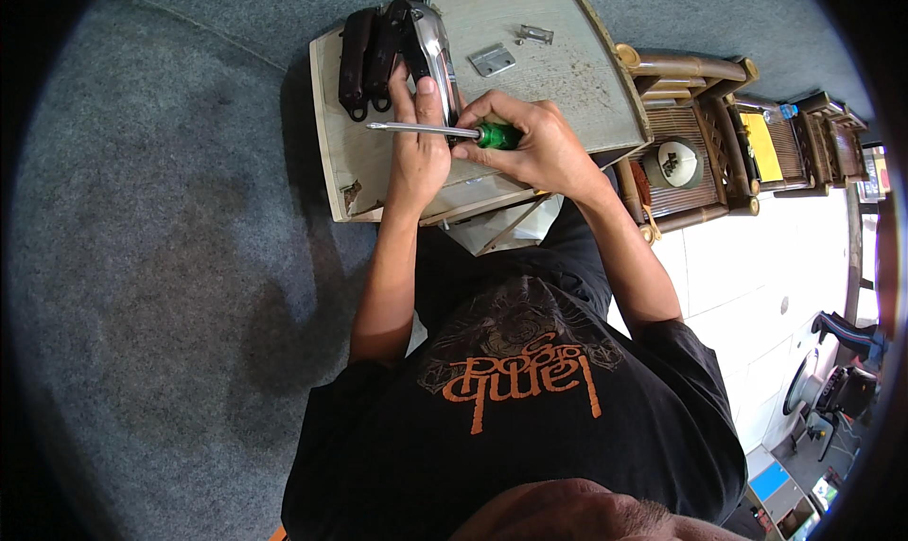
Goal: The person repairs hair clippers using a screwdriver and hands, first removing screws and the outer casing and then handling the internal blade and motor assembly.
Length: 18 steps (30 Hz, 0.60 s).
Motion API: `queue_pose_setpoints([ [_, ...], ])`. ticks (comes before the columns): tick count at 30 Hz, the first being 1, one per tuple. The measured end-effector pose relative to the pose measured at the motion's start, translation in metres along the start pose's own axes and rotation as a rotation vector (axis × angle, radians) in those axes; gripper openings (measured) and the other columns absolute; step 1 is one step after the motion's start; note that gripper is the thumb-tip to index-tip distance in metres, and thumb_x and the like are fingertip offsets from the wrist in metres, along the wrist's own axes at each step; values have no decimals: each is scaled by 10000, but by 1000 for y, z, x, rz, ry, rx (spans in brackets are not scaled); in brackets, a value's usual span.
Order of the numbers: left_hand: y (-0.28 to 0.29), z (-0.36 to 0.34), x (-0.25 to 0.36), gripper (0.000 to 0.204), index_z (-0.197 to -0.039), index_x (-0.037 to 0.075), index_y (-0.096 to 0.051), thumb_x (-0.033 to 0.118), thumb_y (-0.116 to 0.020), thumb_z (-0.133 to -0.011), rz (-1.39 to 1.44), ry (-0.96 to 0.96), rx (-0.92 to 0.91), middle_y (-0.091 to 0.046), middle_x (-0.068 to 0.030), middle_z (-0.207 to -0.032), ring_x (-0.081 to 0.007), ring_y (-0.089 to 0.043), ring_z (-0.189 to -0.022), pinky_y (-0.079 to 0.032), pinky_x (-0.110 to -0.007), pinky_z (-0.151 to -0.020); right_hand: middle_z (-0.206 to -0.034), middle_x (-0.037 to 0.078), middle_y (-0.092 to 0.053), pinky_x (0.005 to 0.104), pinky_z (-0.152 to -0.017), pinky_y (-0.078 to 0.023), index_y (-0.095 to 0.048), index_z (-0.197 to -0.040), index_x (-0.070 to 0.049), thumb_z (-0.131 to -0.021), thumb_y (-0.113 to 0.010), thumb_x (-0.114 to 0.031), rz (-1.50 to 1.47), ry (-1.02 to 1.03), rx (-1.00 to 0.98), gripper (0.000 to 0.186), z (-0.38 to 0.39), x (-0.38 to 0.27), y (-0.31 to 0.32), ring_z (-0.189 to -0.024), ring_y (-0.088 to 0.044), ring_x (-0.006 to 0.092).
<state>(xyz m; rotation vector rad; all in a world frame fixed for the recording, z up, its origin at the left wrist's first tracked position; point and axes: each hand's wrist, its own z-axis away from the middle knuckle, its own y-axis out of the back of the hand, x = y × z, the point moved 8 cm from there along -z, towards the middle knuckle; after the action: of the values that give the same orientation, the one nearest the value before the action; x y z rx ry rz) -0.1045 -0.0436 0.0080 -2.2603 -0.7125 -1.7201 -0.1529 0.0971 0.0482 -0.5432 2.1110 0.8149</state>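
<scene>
My left hand [419, 156] grips the long silver-and-black part [432, 49] upright on the pale wooden board [576, 90], its fingers wrapped round the left side. My right hand [536, 146] is closed on a screwdriver with a green handle [498, 135], beside the lower end of the silver part. The screwdriver's shaft points left, across my left fingers. Two dark elongated pieces with looped ends [356, 61] lie just left of the silver part. A flat metal plate [492, 59] and a small metal bracket [536, 34] lie on the board to the right.
Bamboo chairs [686, 115] line the right, holding a cap [679, 163] and a yellow sheet [760, 148]. Grey carpet-like surface [151, 257] surrounds the left and top. Pale floor tiles [728, 257] and assorted equipment [828, 394] are at lower right. The board has a chipped corner [351, 196].
</scene>
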Motion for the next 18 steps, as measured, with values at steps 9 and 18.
queue_pose_setpoints([
  [9,-7,0,6,565,-1469,61,-281,462,-449,-1109,249,198,-29,-605,-63,-885,-111,-588,-602,-414,-232,-453,-880,83,-636,295,-718,-449,-455,-1239,-39,-959,-648,-160,-250,-138,170,362,20,14,25,-774,-543,128],
  [18,-10,2,16,448,-1399,88,-348,366,-526,-1097,251,174,-41,-595,-48,-898,-108,-587,-585,-371,-214,-448,-1077,130,-718,311,-876,-541,-595,-1228,15,-977,-697,-105,88,-218,251,296,59,-5,81,-1009,-707,188],
])
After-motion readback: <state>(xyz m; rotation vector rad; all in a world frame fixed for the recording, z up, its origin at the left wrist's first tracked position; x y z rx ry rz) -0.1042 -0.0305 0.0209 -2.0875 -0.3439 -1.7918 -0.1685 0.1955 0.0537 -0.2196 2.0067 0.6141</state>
